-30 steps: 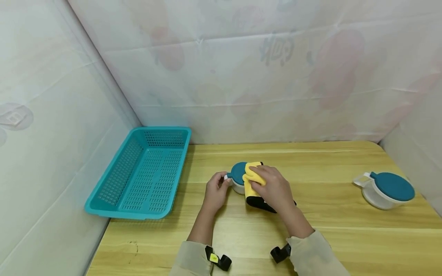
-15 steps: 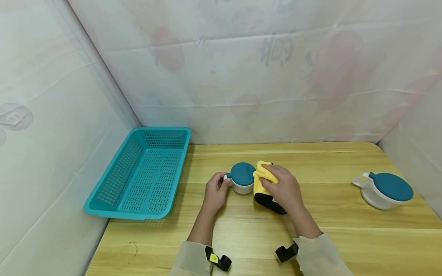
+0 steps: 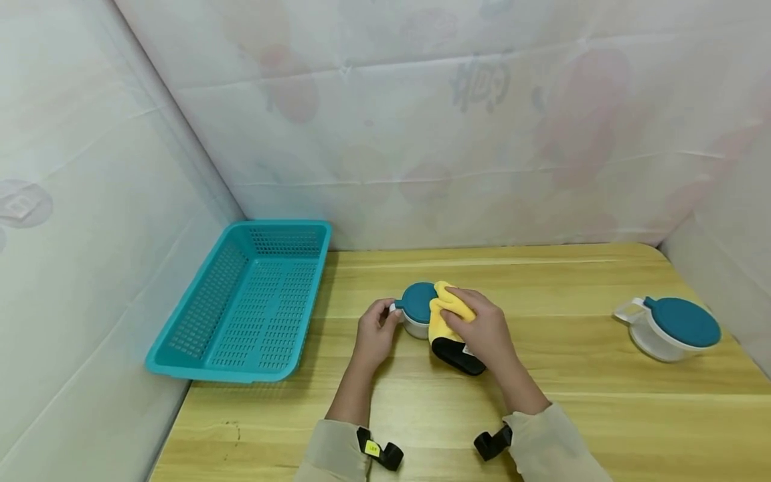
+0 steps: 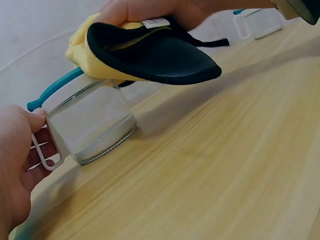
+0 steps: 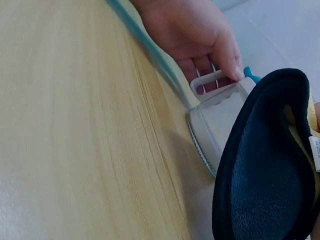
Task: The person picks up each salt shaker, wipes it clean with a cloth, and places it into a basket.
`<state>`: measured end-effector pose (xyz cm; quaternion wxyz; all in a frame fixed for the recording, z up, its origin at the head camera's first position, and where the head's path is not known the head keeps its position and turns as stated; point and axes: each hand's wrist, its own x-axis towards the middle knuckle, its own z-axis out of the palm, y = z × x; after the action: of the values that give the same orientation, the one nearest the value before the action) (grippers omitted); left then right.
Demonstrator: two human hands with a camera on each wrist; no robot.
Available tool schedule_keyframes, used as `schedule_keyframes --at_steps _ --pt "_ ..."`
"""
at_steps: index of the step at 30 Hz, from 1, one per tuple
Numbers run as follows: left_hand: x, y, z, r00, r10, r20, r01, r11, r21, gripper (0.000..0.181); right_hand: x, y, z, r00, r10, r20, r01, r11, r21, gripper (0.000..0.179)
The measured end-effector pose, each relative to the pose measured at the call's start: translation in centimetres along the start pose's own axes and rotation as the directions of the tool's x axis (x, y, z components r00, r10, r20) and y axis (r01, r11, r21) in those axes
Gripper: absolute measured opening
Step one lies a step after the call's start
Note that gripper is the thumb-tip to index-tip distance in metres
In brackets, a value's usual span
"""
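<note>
A small clear jar [image 4: 92,122] with a white handle and a blue lid [image 3: 417,301] stands on the table. My left hand [image 3: 376,335] grips its handle [image 4: 56,145], thumb on top near the lid's tab. In my right hand [image 3: 486,329] is a folded cloth [image 3: 448,321], yellow on one face and dark on the other, bunched between thumb and fingers. The cloth lies against the right side of the lid and covers part of it. In the right wrist view the dark face of the cloth hides much of the jar.
A turquoise plastic basket [image 3: 265,321] stands at the left of the wooden table [image 3: 572,415]. A second lidded jar [image 3: 674,331], handle pointing left, stands at the right. Pale fabric walls [image 3: 385,134] close off the back and sides.
The right hand with the cloth moved right, off the lid, then came back left onto its right side. The left hand and the jar have stayed in place.
</note>
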<state>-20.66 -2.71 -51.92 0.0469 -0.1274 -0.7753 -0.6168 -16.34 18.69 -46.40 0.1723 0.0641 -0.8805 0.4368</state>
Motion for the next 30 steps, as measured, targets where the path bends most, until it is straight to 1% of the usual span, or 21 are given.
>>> schedule_keyframes --at_steps 2,4,6,8,11,14,19,22,26,30 --pt "0.1 0.0 0.0 1.0 -0.001 -0.001 0.001 1.0 0.0 0.021 0.1 0.4 -0.2 0.994 0.106 0.036 -0.108 0.991 0.074 0.045" --pt "0.2 0.1 0.0 1.0 -0.004 -0.002 0.004 1.0 0.0 0.02 0.2 0.7 -0.5 0.981 0.179 0.071 -0.186 0.976 0.115 0.046" --pt "0.3 0.1 -0.1 1.0 -0.005 0.0 0.005 1.0 -0.004 0.021 0.3 1.1 -0.8 0.972 0.214 0.101 -0.226 0.967 0.118 0.047" --pt "0.3 0.0 -0.1 1.0 -0.005 -0.001 0.005 1.0 0.001 0.021 0.4 1.4 -1.1 0.964 0.233 0.124 -0.246 0.963 0.106 0.047" --pt "0.4 -0.1 -0.2 1.0 -0.005 -0.005 0.005 1.0 0.008 0.022 0.5 1.9 -1.5 0.96 0.235 0.155 -0.247 0.967 0.06 0.047" --pt "0.4 -0.2 -0.4 1.0 -0.008 -0.01 0.008 1.0 0.007 0.022 0.6 2.3 -2.0 0.956 0.244 0.164 -0.252 0.967 0.031 0.047" --pt "0.3 -0.1 -0.4 1.0 0.001 -0.011 -0.001 1.0 -0.003 0.021 1.2 2.1 -2.8 0.959 0.259 0.114 -0.264 0.964 0.033 0.049" --pt "0.2 -0.2 -0.4 1.0 -0.003 -0.01 0.003 1.0 -0.004 0.021 1.7 1.4 -3.1 0.967 0.238 0.093 -0.243 0.969 0.046 0.05" --pt "0.1 -0.2 -0.2 1.0 -0.013 -0.005 0.013 1.0 0.0 0.021 2.6 0.4 -3.2 0.974 0.199 0.105 -0.207 0.976 0.07 0.05" --pt "0.0 -0.2 0.0 1.0 0.004 -0.002 -0.004 1.0 -0.008 0.021 3.5 -0.6 -2.9 0.983 0.146 0.111 -0.153 0.986 0.06 0.049"
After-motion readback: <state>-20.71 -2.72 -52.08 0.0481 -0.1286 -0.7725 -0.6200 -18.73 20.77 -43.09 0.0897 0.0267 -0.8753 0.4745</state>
